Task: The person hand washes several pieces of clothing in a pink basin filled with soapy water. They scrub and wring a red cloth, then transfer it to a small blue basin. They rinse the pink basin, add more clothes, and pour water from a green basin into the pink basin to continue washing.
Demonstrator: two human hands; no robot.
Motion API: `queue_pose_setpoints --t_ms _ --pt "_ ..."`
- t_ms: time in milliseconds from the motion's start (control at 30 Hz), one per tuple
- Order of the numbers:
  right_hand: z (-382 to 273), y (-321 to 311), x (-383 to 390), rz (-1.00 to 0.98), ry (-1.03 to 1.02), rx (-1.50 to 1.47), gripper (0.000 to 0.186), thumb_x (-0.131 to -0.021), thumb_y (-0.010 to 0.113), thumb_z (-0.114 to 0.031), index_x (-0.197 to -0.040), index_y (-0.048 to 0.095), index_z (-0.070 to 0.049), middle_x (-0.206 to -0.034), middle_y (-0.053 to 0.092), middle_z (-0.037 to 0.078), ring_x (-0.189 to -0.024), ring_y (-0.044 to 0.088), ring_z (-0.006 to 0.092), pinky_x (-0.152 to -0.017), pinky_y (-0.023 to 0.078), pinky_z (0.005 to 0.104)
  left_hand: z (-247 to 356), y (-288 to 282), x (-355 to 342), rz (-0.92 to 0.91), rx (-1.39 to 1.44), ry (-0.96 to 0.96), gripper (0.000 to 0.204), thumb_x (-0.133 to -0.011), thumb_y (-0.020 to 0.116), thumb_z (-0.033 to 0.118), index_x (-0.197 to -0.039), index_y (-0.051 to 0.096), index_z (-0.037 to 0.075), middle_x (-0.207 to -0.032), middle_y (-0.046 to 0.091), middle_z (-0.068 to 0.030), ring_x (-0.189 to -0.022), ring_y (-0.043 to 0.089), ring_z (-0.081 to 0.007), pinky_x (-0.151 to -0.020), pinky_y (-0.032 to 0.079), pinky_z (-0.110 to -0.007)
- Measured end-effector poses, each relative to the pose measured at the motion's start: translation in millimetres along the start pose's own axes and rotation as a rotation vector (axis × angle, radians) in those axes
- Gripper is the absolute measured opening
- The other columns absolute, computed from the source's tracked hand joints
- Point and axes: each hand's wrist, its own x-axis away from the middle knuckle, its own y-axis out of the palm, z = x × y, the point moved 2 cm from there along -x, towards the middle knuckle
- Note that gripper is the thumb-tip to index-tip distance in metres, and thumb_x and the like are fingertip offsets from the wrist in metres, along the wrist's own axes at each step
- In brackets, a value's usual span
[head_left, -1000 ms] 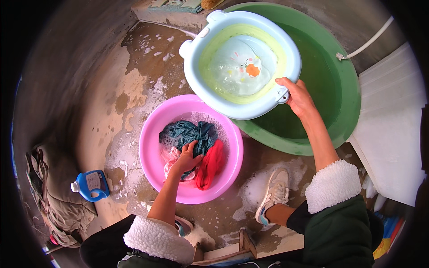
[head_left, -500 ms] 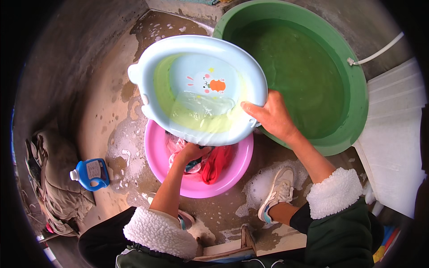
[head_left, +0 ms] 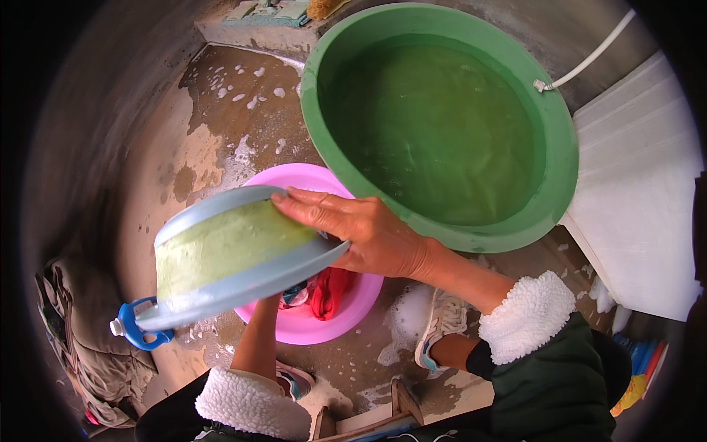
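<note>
My right hand [head_left: 346,230] grips the pale blue and green basin [head_left: 228,258], which is tipped nearly upside down with its outside toward me, over the pink tub [head_left: 357,317]. My left forearm [head_left: 254,342] reaches into the pink tub beneath the basin; that hand is hidden behind it. Red and dark clothes [head_left: 326,293] lie in the pink tub, partly covered by the basin. Behind them stands the large green tub [head_left: 560,177] holding water.
A blue bottle [head_left: 155,337] stands at the left beside crumpled khaki fabric [head_left: 96,331]. A white hose [head_left: 589,62] reaches the green tub. A white panel [head_left: 633,199] is at the right, a wooden stool [head_left: 401,401] by my feet, foamy water on the floor.
The basin has moved from over the green tub down-left to over the pink tub and turned over. My right hand moved leftward with it. My left hand became hidden beneath it.
</note>
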Motion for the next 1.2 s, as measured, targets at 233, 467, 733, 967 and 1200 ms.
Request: queue_pose_setpoints --t_ms 233,467,733,967,1200 --pt "20 -19 -3 0.243 -0.043 -0.022 0.062 -0.081 0.07 -0.027 -0.138 0.048 -0.014 -0.122 0.06 0.017 -0.091 0.068 0.0254 -0.079 0.055 0.034 10 2 1 -0.017 0.146 -0.147 0.082 -0.077 0.073 0.044 -0.142 0.036 0.009 -0.135 0.04 -0.0216 -0.125 0.043 -0.0334 -0.105 0.035 -0.039" --pt "139 -112 41 0.729 0.493 -0.08 0.029 -0.081 0.069 -0.015 -0.099 0.063 0.007 -0.084 0.068 0.011 -0.074 0.064 0.0148 -0.067 0.051 0.0303 15 4 4 0.034 0.074 -0.216 0.079 -0.079 0.072 0.039 -0.143 0.032 0.013 -0.131 0.039 -0.0247 -0.121 0.045 -0.0372 -0.102 0.039 -0.042" --pt "220 -163 158 0.99 0.796 0.358 0.038 -0.074 0.07 -0.016 -0.106 0.063 0.002 -0.093 0.07 0.016 -0.088 0.068 0.0278 -0.081 0.05 0.0362 7 10 4 0.075 0.018 -0.181 0.074 -0.082 0.07 0.036 -0.143 0.033 0.014 -0.132 0.039 -0.0244 -0.12 0.047 -0.0368 -0.101 0.04 -0.041" --pt "235 -133 193 0.935 0.898 0.422 0.041 -0.073 0.072 -0.02 -0.108 0.063 0.0 -0.093 0.07 0.018 -0.09 0.068 0.0317 -0.081 0.05 0.0387 14 9 5 0.086 0.033 -0.186 0.073 -0.083 0.069 0.034 -0.143 0.033 0.015 -0.133 0.039 -0.0249 -0.122 0.045 -0.0377 -0.102 0.039 -0.041" --pt "227 -58 166 0.852 1.159 -0.076 0.031 -0.07 0.072 -0.017 -0.092 0.066 0.004 -0.082 0.069 0.015 -0.074 0.067 0.0241 -0.069 0.053 0.0367 19 10 6 0.099 0.068 -0.192 0.073 -0.081 0.069 0.031 -0.142 0.033 0.013 -0.133 0.036 -0.0261 -0.123 0.043 -0.0411 -0.103 0.038 -0.043"
